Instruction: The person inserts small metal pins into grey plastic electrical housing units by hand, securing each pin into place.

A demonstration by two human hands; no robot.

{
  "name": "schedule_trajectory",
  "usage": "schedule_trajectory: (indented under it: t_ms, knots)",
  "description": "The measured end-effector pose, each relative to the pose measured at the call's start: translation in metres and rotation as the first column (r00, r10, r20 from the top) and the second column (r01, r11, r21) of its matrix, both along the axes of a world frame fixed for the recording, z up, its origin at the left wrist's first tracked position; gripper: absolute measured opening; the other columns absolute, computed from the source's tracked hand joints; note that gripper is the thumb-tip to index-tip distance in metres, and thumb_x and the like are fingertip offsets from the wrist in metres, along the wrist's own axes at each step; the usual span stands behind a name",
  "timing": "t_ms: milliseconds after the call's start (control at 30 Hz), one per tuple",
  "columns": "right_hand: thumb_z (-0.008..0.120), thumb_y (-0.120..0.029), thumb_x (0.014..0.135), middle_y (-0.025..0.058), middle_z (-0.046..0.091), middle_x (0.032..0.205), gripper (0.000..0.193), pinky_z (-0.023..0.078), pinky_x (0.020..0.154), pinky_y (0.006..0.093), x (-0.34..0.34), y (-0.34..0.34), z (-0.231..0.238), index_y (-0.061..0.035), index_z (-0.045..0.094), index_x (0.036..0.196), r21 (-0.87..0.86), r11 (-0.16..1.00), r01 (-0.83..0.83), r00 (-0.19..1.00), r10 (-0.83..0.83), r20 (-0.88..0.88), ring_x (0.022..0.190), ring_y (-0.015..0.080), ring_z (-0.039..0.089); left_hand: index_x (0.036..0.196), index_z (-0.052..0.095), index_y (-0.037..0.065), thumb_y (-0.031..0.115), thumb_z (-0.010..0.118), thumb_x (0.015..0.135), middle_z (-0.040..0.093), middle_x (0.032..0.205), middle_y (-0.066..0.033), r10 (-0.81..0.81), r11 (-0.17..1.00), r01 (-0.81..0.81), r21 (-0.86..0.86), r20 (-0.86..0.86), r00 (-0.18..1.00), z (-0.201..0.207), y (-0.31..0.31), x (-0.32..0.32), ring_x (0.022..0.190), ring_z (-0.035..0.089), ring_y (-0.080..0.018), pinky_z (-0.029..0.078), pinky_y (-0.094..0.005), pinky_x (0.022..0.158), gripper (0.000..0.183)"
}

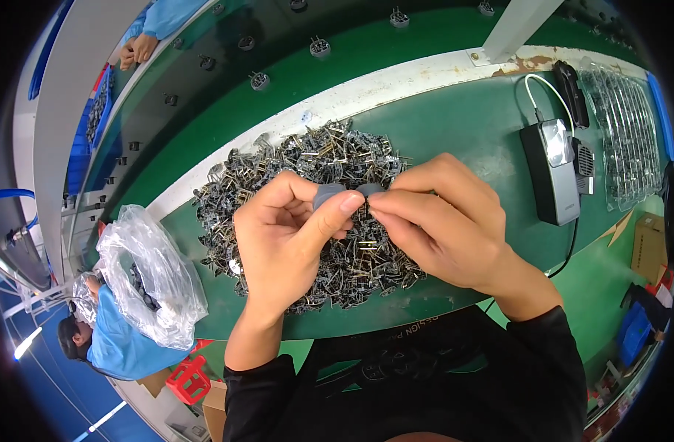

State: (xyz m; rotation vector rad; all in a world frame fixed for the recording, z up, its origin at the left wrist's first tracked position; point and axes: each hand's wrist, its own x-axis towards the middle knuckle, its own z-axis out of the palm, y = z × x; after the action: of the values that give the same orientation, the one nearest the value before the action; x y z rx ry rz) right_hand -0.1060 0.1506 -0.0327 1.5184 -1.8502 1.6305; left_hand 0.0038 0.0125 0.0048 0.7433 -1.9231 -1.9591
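Over a large pile of small dark plug inserts with brass pins (329,283), my two hands meet. My left hand (278,236) is closed, its thumb and index finger pinching a dark grey rounded plastic piece (326,193). Touching or nearly touching it is a second dark grey rounded piece (369,189), held between the thumb and fingertips of my right hand (454,221). Fingers cover much of both pieces, so I cannot tell whether they are joined. The pile lies on a green tabletop (469,132) and runs beneath both hands.
Beyond a white ledge (381,96), a dark green belt (278,44) carries spaced plug parts. Right: a grey-black box device with cable (552,173), clear plastic trays (627,140). Left: a clear bag (182,295) of dark parts, a person in blue (134,335). Another person's hands (139,50) show upper left.
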Motion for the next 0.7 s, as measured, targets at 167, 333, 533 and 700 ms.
schedule_trajectory:
  t_ms: [167, 333, 533, 700]
  knots:
    - [0.072, 0.003, 0.06, 0.0057, 0.055, 0.075, 0.024, 0.043, 0.046, 0.0281, -0.001, -0.001, -0.005, 0.0005, 0.064, 0.083, 0.024, 0.999, 0.045, 0.997, -0.043, -0.066, 0.061, 0.0189, 0.055, 0.086, 0.058, 0.0, 0.004, 0.073, 0.081, 0.064, 0.073, -0.005, -0.016, 0.999, 0.015, 0.052, 0.014, 1.0, -0.004, -0.001, 0.003, 0.062, 0.059, -0.0065, 0.048, -0.0179, 0.055, 0.017]
    - [0.07, 0.004, 0.064, 0.0068, 0.055, 0.078, 0.027, 0.046, 0.05, 0.0297, 0.003, -0.002, -0.009, 0.0016, 0.064, 0.09, 0.066, 0.998, 0.024, 0.999, -0.022, -0.028, 0.064, 0.0198, 0.056, 0.113, 0.053, -0.001, 0.0, 0.073, 0.079, 0.06, 0.074, -0.001, -0.067, 0.992, 0.063, 0.11, 0.031, 0.997, -0.001, -0.003, -0.003, 0.064, 0.055, -0.0044, 0.044, -0.0174, 0.055, 0.04]
    - [0.062, 0.006, 0.076, 0.0085, 0.058, 0.082, 0.031, 0.049, 0.062, 0.032, -0.024, 0.006, 0.0, -0.0039, 0.064, 0.106, 0.204, 0.976, -0.076, 0.96, 0.016, 0.281, 0.07, 0.0223, 0.059, 0.098, 0.067, -0.003, 0.0, 0.065, 0.078, 0.066, 0.078, -0.0017, -0.078, 0.967, 0.118, -0.227, 0.18, 0.981, 0.008, -0.049, -0.014, 0.063, 0.054, -0.0022, 0.044, -0.0175, 0.056, 0.021]
    - [0.061, -0.002, 0.078, 0.009, 0.06, 0.083, 0.02, 0.047, 0.062, 0.0359, -0.068, 0.04, 0.0, -0.0056, 0.067, 0.097, 0.599, 0.797, -0.069, 0.989, -0.025, 0.147, 0.066, 0.0267, 0.059, 0.103, 0.067, -0.004, 0.011, 0.061, 0.084, 0.061, 0.077, -0.0003, 0.089, 0.881, 0.052, -0.47, 0.272, 0.958, 0.0, -0.145, -0.045, 0.063, 0.051, -0.0064, 0.041, -0.0198, 0.056, 0.024]
